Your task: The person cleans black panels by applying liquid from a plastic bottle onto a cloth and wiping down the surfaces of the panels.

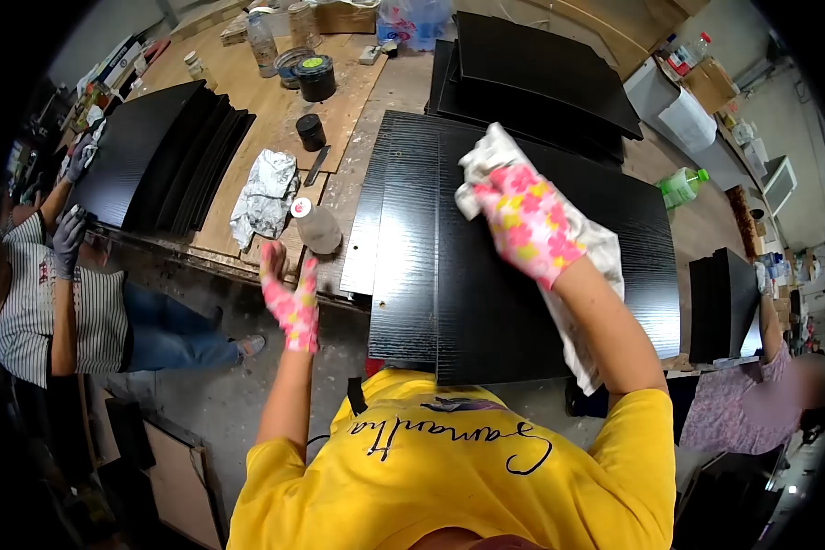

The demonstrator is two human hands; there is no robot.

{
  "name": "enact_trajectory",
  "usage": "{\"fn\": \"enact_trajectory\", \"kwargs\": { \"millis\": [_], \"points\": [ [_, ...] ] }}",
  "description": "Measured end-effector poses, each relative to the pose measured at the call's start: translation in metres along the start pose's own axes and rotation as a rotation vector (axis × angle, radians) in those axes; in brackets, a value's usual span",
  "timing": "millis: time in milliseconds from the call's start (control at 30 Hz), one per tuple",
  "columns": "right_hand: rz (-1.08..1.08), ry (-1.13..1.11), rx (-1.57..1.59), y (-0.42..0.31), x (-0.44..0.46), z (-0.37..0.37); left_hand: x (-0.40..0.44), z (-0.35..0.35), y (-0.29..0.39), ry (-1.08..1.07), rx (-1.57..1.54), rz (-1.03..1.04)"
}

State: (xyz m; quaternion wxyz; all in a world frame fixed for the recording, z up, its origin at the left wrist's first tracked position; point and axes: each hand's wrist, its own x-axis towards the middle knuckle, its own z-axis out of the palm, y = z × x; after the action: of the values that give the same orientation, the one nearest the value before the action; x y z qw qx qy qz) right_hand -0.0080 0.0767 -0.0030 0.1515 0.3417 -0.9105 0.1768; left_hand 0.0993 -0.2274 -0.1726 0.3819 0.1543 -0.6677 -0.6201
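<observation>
My right hand [530,225], in a pink floral glove, presses a whitish cloth [596,252] onto a glossy black panel [495,302]. Part of the cloth bunches past the fingers and the rest trails under my forearm. Beneath that panel, another black panel [403,220] with visible wood grain sticks out on the left. In a matching glove with bare fingertips, my left hand [291,307] hangs off the table's front edge, fingers apart and holding nothing. Just beyond it stand a clear bottle [319,229] with a white cap and a crumpled white rag [264,197].
Black panels [545,78] are piled behind my work, and more [165,156] lean in a row at the left. A black jar [316,81], a small black pot [311,133] and a green-capped bottle [683,188] stand around. Co-workers are at both sides, one in a striped shirt [60,316].
</observation>
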Motion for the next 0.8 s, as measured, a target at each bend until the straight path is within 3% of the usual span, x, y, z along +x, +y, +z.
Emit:
{"fn": "enact_trajectory", "kwargs": {
  "millis": [33, 67, 100, 233, 300, 333, 367, 433, 467, 500, 533, 567, 600, 633, 667, 700, 800],
  "points": [
    [0.109, 0.034, 0.262, -0.010, -0.007, 0.015, -0.015, -0.005, 0.033, 0.038, 0.015, -0.099],
    [-0.122, 0.074, -0.062, -0.017, -0.007, 0.020, -0.033, -0.006, 0.063, 0.047, -0.087, -0.188],
    [-0.217, -0.053, -0.104, -0.032, 0.000, -0.008, -0.048, -0.011, 0.089, -0.005, 0.015, -0.171],
    [0.005, -0.090, -0.142, 0.002, 0.018, -0.008, -0.086, -0.031, 0.164, -0.555, -0.061, -0.535],
    [0.098, -0.101, 0.216, -0.015, 0.007, 0.006, -0.074, -0.027, 0.179, -0.920, 0.005, -0.816],
    [-0.122, -0.088, -0.035, -0.027, 0.001, 0.004, -0.076, -0.028, 0.168, -0.974, -0.070, -1.020],
    [-0.110, -0.022, 0.003, -0.022, 0.002, 0.001, -0.081, -0.031, 0.152, -1.037, -0.194, -1.094],
    [-0.043, -0.040, -0.191, 0.014, 0.013, -0.013, -0.093, -0.026, 0.148, -1.062, -0.330, -1.029],
    [0.457, -0.017, 0.245, 0.044, 0.015, -0.011, -0.096, -0.026, 0.138, -1.094, -0.347, -1.089],
    [0.408, 0.054, -0.063, 0.052, 0.009, -0.038, -0.097, -0.024, 0.129, -1.125, -0.365, -1.143],
    [0.563, -0.219, -0.061, 0.086, 0.004, -0.054, -0.095, -0.021, 0.135, -1.134, -0.358, -1.134],
    [0.365, -0.181, -0.429, 0.099, -0.020, -0.068, -0.093, -0.016, 0.145, -1.149, -0.386, -1.113],
    [0.465, -0.168, -0.387, 0.119, -0.049, -0.077, -0.091, -0.012, 0.153, -1.162, -0.417, -1.092],
    [0.435, -0.006, -0.422, 0.123, -0.085, -0.084, -0.089, -0.010, 0.157, -1.168, -0.421, -1.083],
    [0.522, -0.094, -0.381, 0.142, -0.118, -0.097, -0.088, -0.007, 0.160, -1.164, -0.479, -1.061],
    [0.527, 0.066, -0.439, 0.143, -0.160, -0.097, -0.087, -0.003, 0.162, -1.159, -0.540, -1.039],
    [0.758, 0.142, -0.415, 0.107, -0.240, -0.117, -0.082, 0.003, 0.173, -1.165, -0.458, -1.062]
  ]
}}
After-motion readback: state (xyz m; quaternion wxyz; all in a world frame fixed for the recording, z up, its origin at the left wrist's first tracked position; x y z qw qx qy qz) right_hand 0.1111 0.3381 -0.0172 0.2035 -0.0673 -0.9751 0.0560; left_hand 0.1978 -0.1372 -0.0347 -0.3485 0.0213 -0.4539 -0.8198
